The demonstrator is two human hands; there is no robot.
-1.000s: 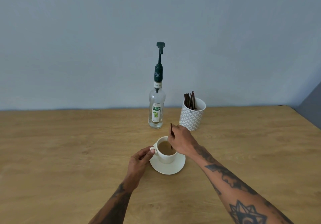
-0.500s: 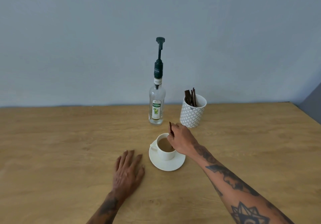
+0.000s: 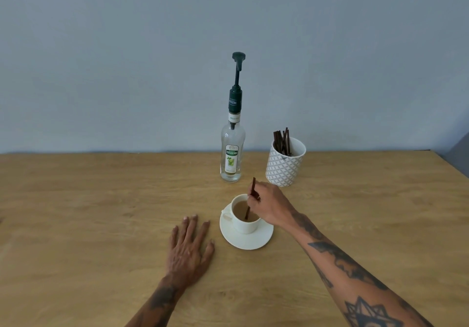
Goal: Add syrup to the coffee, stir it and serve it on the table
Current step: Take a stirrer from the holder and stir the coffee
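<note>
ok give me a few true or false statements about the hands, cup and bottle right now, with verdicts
1. The right hand holds a dark stir stick with its lower end in the coffee. True.
2. The left hand grips the cup's handle. False: it lies flat on the table, left of the saucer, apart from the cup.
3. The cup stands on the saucer. True.
4. The syrup bottle lies on its side. False: it stands upright behind the cup, pump on top.
5. The patterned holder is empty. False: several dark sticks stand in it.
</note>
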